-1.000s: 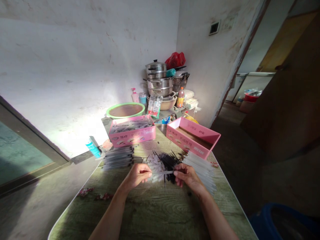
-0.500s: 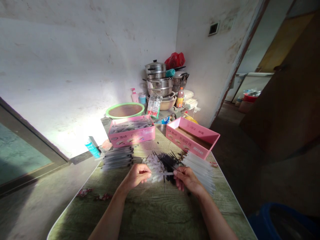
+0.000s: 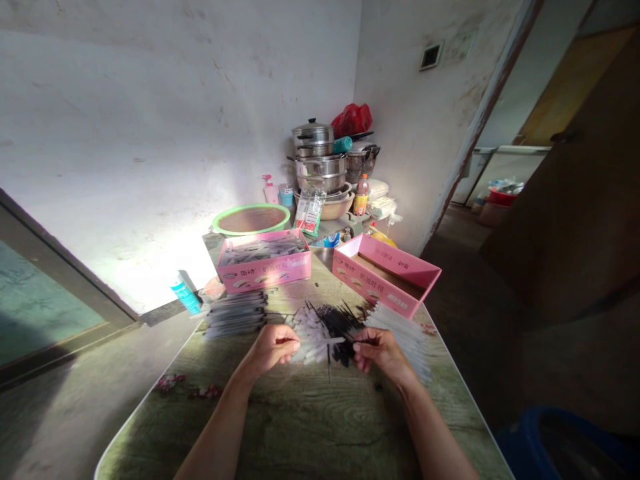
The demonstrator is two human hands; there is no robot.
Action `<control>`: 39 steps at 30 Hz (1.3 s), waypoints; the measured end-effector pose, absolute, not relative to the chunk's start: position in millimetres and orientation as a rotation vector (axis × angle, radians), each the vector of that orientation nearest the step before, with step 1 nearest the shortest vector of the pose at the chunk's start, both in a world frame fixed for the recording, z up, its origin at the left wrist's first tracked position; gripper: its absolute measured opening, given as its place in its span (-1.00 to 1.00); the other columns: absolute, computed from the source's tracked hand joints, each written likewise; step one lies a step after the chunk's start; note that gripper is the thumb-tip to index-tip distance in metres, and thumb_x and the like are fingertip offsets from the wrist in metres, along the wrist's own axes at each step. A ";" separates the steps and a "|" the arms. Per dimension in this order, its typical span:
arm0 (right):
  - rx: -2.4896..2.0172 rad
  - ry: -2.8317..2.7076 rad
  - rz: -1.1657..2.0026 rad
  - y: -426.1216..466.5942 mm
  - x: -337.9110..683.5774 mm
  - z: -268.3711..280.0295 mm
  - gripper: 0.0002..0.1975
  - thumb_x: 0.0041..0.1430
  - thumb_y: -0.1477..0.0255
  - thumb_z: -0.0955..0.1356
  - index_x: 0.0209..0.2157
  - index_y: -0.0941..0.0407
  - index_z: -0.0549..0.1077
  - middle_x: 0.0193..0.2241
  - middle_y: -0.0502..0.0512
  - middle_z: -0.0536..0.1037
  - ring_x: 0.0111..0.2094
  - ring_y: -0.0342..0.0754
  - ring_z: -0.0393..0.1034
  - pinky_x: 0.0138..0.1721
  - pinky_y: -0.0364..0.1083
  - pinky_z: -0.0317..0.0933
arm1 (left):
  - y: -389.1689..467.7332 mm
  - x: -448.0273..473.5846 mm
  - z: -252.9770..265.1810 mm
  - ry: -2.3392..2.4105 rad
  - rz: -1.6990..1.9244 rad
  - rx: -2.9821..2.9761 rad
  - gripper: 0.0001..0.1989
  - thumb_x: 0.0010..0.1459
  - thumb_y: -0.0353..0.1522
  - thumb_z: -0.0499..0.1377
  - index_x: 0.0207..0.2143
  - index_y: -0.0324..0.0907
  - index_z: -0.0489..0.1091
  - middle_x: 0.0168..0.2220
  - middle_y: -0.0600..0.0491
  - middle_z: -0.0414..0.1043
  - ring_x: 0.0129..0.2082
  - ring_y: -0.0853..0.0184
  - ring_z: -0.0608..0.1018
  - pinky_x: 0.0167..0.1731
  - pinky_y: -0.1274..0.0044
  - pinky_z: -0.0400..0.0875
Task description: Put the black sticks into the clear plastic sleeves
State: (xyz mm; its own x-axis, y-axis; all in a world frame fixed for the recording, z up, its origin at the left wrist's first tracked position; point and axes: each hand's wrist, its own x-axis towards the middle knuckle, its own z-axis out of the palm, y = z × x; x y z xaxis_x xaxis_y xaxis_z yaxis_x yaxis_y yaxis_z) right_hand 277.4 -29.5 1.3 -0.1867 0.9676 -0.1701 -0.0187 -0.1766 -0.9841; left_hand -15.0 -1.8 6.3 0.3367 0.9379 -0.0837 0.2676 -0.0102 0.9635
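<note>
My left hand (image 3: 277, 347) is closed in a pinch at the pile's left side. From its fingertips a thin whitish plastic tube (image 3: 333, 341) appears to reach right, blending with the pile behind. My right hand (image 3: 379, 351) is also pinched, a small gap from the tube's right end; what its fingers hold is hidden. Between and behind the hands lie short white tubes (image 3: 306, 321) and a heap of thin black sticks (image 3: 340, 322). Long translucent tubes (image 3: 400, 333) are stacked beyond my right hand. Dark-tipped grey tubes (image 3: 235, 315) lie in a bundle at left.
A pink box (image 3: 267, 274) full of tubes stands behind the left bundle. Another pink box (image 3: 383, 288) shows its brown bottom at right. Farther back are a green-rimmed basin (image 3: 215, 223), stacked steel pots (image 3: 320, 173) and a bottle (image 3: 361, 195). A blue-white canister (image 3: 185, 296) stands left.
My right hand has come away from the tube's right end and shifted slightly right. My left hand has barely moved. The view has shifted a little.
</note>
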 end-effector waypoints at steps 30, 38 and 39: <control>-1.418 -1.079 0.645 -27.0 296.4 9.5 -0.67 0.16 0.15 0.29 -0.54 0.08 0.33 -0.70 0.02 0.38 -0.68 -0.09 0.22 -0.60 -0.11 0.11 | 7.2 -28.3 3.2 1.294 0.965 1.491 -0.84 -0.01 -0.31 0.21 -0.48 -0.26 0.45 -0.65 0.14 0.34 -0.69 0.48 0.35 -0.67 0.64 0.22; -1.845 -1.540 0.266 -28.9 279.8 4.7 -0.71 0.21 0.33 0.23 -0.36 0.16 0.53 -0.48 0.21 0.60 -0.43 0.06 0.49 -0.42 -0.11 0.15 | 6.5 -23.2 5.0 1.330 1.006 1.456 -0.81 -0.01 -0.29 0.22 -0.48 -0.26 0.46 -0.64 0.13 0.35 -0.67 0.45 0.39 -0.69 0.65 0.22; -1.882 -1.607 0.259 -29.4 277.1 5.3 -0.72 0.22 0.35 0.23 -0.35 0.15 0.54 -0.46 0.21 0.61 -0.39 0.07 0.50 -0.41 -0.12 0.15 | 6.5 -22.6 4.2 1.325 1.001 1.471 -0.82 -0.01 -0.30 0.21 -0.48 -0.26 0.46 -0.64 0.14 0.35 -0.67 0.45 0.39 -0.69 0.64 0.22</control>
